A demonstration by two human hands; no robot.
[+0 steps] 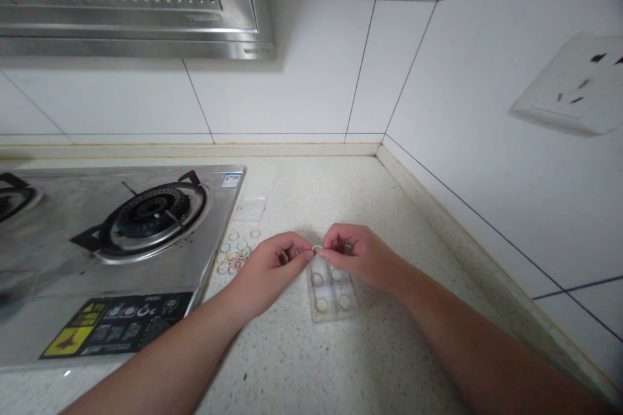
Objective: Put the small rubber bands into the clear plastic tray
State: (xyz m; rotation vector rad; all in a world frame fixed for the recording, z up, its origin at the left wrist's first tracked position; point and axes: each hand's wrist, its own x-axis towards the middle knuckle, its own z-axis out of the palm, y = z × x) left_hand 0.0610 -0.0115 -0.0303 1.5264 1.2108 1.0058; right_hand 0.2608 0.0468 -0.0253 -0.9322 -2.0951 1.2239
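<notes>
Between my two hands a small pale ring [317,247] is pinched, its upper curve showing above the fingertips. My left hand [278,266] grips its left side with thumb and forefinger. On the right side, the thumb and fingers of my right hand [357,253] close on it. Just below the fingers lies a clear compartment box [334,320] with thin rings in several sections, among them a yellowish ring [322,305] and a pinkish ring [344,301]. Its far end is partly hidden by my hands. Left of my left hand, several loose coloured rings [233,257] lie spread on the counter.
A clear flat plastic piece [250,209] lies behind the loose rings. The steel gas stove [209,207] with its black burner [153,211] borders the work area at left. Tiled walls [321,78] meet in a corner behind, under a range hood [233,26]. A wall socket [579,87] is at right.
</notes>
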